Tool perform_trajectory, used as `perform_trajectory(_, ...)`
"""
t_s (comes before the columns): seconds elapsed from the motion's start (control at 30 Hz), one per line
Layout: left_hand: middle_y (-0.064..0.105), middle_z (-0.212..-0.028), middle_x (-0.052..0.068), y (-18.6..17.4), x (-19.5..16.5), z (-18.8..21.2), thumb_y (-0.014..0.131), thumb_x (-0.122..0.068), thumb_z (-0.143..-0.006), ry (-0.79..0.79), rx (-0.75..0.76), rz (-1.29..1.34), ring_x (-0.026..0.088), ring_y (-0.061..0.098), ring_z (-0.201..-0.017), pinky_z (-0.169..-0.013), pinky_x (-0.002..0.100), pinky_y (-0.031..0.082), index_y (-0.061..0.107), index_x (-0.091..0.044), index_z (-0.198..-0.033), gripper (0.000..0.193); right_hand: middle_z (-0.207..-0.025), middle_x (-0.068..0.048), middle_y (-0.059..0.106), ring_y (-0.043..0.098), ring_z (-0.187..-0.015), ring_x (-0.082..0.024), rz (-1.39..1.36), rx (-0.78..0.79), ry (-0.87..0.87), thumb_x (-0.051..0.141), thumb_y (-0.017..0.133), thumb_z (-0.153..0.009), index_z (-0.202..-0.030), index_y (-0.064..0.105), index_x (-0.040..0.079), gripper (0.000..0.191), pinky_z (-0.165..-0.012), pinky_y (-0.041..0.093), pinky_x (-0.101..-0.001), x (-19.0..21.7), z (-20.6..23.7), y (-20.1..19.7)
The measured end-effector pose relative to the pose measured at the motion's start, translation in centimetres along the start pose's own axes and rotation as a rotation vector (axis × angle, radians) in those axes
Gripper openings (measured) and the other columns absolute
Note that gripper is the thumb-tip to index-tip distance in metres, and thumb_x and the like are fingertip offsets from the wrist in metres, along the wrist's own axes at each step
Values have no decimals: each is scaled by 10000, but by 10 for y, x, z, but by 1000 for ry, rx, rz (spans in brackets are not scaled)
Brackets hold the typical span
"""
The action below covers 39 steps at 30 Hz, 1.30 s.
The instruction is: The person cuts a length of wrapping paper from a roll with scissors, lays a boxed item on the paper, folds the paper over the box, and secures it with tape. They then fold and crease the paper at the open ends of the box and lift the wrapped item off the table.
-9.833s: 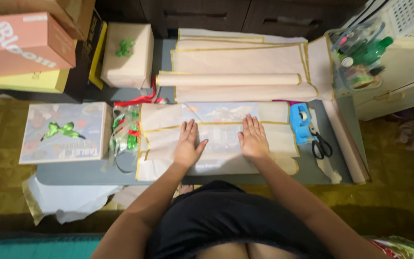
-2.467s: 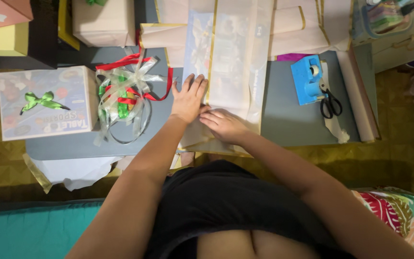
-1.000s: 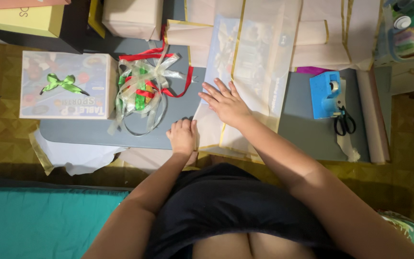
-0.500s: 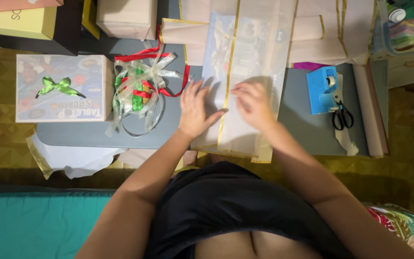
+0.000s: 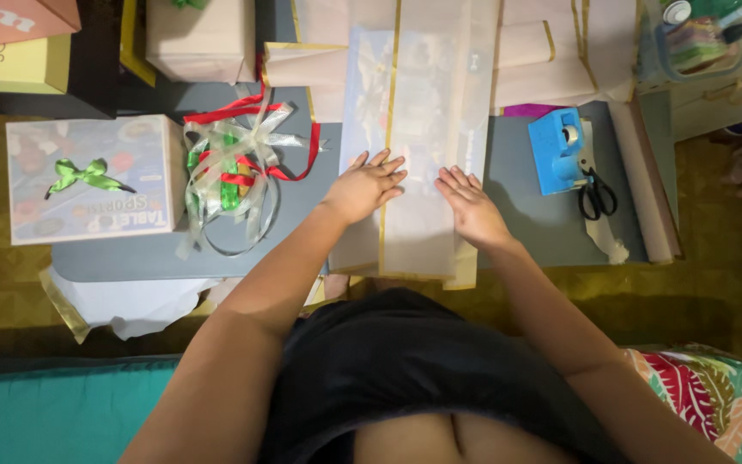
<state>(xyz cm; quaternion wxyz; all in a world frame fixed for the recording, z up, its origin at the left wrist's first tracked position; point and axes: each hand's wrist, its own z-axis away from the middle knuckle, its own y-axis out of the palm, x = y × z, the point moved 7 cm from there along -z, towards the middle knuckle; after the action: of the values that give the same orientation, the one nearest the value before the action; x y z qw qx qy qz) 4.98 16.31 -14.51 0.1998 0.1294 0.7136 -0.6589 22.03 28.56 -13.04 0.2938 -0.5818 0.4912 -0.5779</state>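
Note:
A long pale strip of wrapping paper with gold edges [image 5: 422, 129] lies lengthwise over a wrapped parcel on the grey table [image 5: 294, 223]. My left hand [image 5: 367, 185] lies flat on the strip's left side, fingers spread. On the strip's right side rests my right hand [image 5: 471, 206], also flat with fingers apart. Neither hand grips anything. The parcel beneath is mostly covered by the paper.
A tangle of red, green and clear ribbons [image 5: 234, 167] lies left of the hands. A wrapped box with a green bow [image 5: 88, 179] sits far left. A blue tape dispenser [image 5: 557, 150] and black scissors [image 5: 596, 193] are on the right. Rolled paper [image 5: 646, 172] lies along the right edge.
Both hands have slid a little apart and now press flat on either side of the strip. Earlier the left hand was lower, near the table's front edge.

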Motion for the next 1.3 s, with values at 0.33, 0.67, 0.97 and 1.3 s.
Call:
perform_trajectory(0.33,474,-1556,2,4,8,5,710,-393,-894,21,-44,15,254,358,-1481,-1194,536,295,613,-196,-1394,546,-1476,-43,592,521,-1397,-263,-38,53,-82,198,757,-881,-1355,640,123,494,-1126,417,-426,-4,-12,-14)
perform_trajectory(0.67,467,-1566,-2,2,1,9,713,-176,-878,23,-71,-56,247,354,-1496,-1203,537,291,581,-199,-1416,554,-1400,-5,627,572,-1269,-231,72,-133,-34,190,792,-834,-1294,652,112,487,-1011,425,-401,11,-11,-13)
perform_trajectory(0.97,460,-1524,29,-3,-10,11,668,-103,-858,27,-157,-105,292,379,-1468,-1182,582,307,579,-164,-1355,509,-1409,-13,574,560,-1171,-230,225,-147,-54,284,842,-753,-1391,581,108,712,-980,407,-414,13,-12,-7)
perform_trajectory(1.3,457,-1514,44,1,-22,14,617,-122,-905,4,-296,-262,297,409,-1452,-1144,625,341,506,-158,-1387,496,-1413,-11,580,560,-1217,-202,342,-238,-120,268,844,-768,-1385,590,106,687,-989,405,-402,19,-10,-5)
